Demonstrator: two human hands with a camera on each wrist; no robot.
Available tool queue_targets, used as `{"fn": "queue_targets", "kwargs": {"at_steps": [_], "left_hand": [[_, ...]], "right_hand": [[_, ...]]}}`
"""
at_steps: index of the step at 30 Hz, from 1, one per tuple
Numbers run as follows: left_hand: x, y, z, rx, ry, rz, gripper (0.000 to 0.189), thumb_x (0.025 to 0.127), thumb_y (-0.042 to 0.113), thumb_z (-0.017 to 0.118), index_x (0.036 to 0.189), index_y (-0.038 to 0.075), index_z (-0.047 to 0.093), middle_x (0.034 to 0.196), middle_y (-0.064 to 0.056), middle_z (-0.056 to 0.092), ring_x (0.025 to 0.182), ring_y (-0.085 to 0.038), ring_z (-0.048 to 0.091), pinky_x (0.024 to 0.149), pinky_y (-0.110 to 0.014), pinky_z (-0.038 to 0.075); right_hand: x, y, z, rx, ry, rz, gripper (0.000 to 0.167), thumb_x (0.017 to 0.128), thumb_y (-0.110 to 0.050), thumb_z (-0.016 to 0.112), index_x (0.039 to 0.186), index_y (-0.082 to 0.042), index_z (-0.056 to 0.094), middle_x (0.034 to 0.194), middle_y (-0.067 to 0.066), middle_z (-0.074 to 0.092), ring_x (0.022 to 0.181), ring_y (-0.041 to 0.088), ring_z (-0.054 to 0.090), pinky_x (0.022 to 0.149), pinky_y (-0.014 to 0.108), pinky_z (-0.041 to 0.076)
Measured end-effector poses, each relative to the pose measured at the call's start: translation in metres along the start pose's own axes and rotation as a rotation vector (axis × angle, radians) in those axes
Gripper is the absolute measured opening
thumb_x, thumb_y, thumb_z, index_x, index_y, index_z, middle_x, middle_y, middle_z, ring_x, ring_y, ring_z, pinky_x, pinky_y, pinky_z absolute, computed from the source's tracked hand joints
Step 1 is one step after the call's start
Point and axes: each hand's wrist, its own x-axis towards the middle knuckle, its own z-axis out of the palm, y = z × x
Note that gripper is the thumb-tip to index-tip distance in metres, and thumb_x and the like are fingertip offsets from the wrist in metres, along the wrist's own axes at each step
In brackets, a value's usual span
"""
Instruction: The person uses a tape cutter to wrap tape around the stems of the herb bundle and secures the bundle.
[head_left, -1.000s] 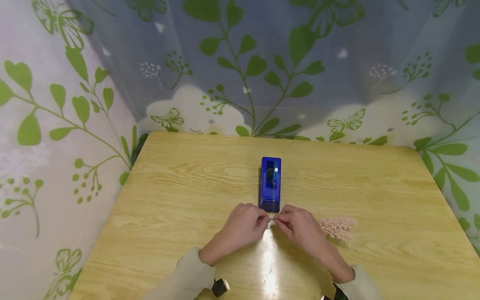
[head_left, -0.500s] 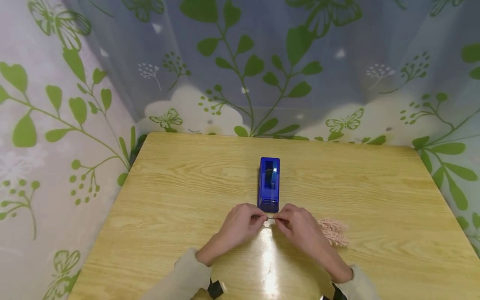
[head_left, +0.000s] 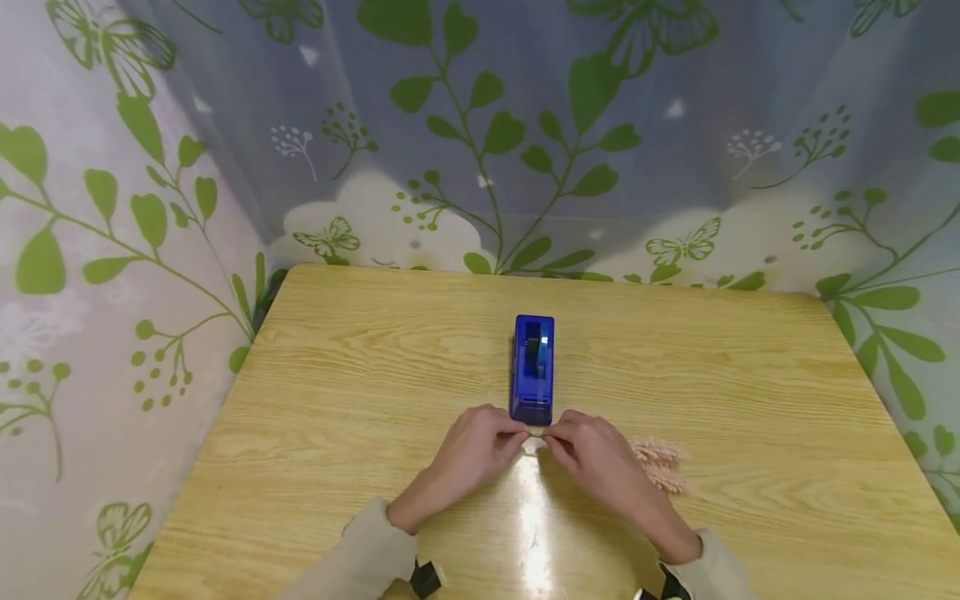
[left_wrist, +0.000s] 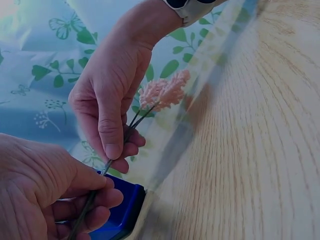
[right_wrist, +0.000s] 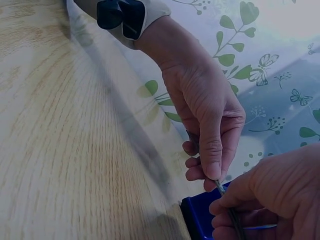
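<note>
My left hand [head_left: 472,446] and right hand [head_left: 600,454] face each other in the head view, fingertips close together in front of a blue tape dispenser [head_left: 534,387]. Both pinch the thin dark stems [left_wrist: 133,127] of a small bunch of pink flowers [left_wrist: 167,91]. The flower heads stick out beyond the right hand, while the stem ends pass under the left fingers. A shiny patch like clear tape [left_wrist: 105,168] shows on the stems between the two thumbs. In the right wrist view the flower heads are hidden.
The dispenser stands on a wood-grain table [head_left: 375,358], close beyond the fingertips. A leaf-patterned curtain [head_left: 480,125] hangs along the table's back and left sides. Black wrist devices [head_left: 426,578] sit at the cuffs.
The flower heads have drawn in leftward toward the right hand and changed their angle a little. Both hands keep their pinch at nearly the same place; the whole head view shifts slightly.
</note>
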Motion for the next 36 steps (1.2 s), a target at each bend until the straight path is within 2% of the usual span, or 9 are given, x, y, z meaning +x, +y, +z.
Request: {"fn": "queue_targets", "kwargs": {"at_steps": [5, 12, 19, 23, 29, 36], "left_hand": [[0.0003, 0.0009, 0.0004, -0.038, -0.02, -0.009, 0.011, 0.097, 0.01, 0.072, 0.098, 0.007, 0.083, 0.087, 0.0, 0.075, 0.072, -0.005, 0.059, 0.064, -0.019, 0.049], [0.0005, 0.0003, 0.001, -0.046, -0.036, -0.016, 0.015, 0.1, 0.009, 0.067, 0.096, 0.006, 0.081, 0.086, 0.0, 0.075, 0.071, -0.005, 0.058, 0.063, -0.02, 0.049], [0.0006, 0.0011, 0.0016, -0.031, -0.01, -0.012, 0.012, 0.099, 0.009, 0.07, 0.097, 0.007, 0.081, 0.091, -0.002, 0.076, 0.077, -0.009, 0.063, 0.068, -0.02, 0.051], [0.0001, 0.0009, 0.0017, -0.033, 0.007, -0.004, 0.01, 0.098, 0.009, 0.072, 0.098, 0.006, 0.082, 0.09, -0.002, 0.076, 0.078, -0.011, 0.064, 0.068, -0.021, 0.052], [0.0003, 0.0006, 0.0019, -0.024, 0.035, 0.018, 0.01, 0.097, 0.008, 0.073, 0.098, 0.006, 0.082, 0.091, -0.003, 0.076, 0.081, -0.015, 0.066, 0.069, -0.023, 0.052], [0.0008, 0.0004, 0.0021, -0.013, 0.055, 0.04, 0.008, 0.096, 0.008, 0.075, 0.097, 0.006, 0.083, 0.087, -0.002, 0.076, 0.076, -0.012, 0.063, 0.066, -0.021, 0.05]], "right_hand": [[-0.0002, 0.0027, -0.0008, 0.013, 0.019, -0.029, 0.009, 0.092, -0.003, 0.075, 0.097, -0.002, 0.082, 0.078, -0.003, 0.065, 0.062, -0.001, 0.048, 0.054, 0.018, 0.043], [0.0011, 0.0027, -0.0019, 0.034, 0.027, -0.022, 0.009, 0.091, -0.002, 0.075, 0.097, -0.002, 0.083, 0.078, -0.003, 0.067, 0.06, -0.001, 0.047, 0.053, 0.018, 0.042], [0.0009, 0.0028, -0.0007, 0.06, 0.043, 0.019, 0.008, 0.09, -0.001, 0.078, 0.096, -0.004, 0.083, 0.08, -0.003, 0.068, 0.063, 0.0, 0.052, 0.055, 0.018, 0.045], [0.0014, 0.0034, 0.0011, 0.069, 0.033, 0.041, 0.005, 0.094, -0.005, 0.076, 0.093, -0.006, 0.08, 0.076, -0.006, 0.062, 0.064, 0.002, 0.05, 0.056, 0.02, 0.045], [0.0012, 0.004, 0.0034, 0.045, 0.002, 0.035, 0.013, 0.099, -0.007, 0.069, 0.088, -0.008, 0.076, 0.073, -0.009, 0.053, 0.06, 0.003, 0.042, 0.054, 0.02, 0.039], [0.001, 0.0042, 0.0025, 0.035, 0.047, 0.007, 0.006, 0.095, -0.004, 0.074, 0.094, -0.004, 0.08, 0.074, -0.007, 0.057, 0.06, 0.0, 0.043, 0.053, 0.019, 0.039]]}}
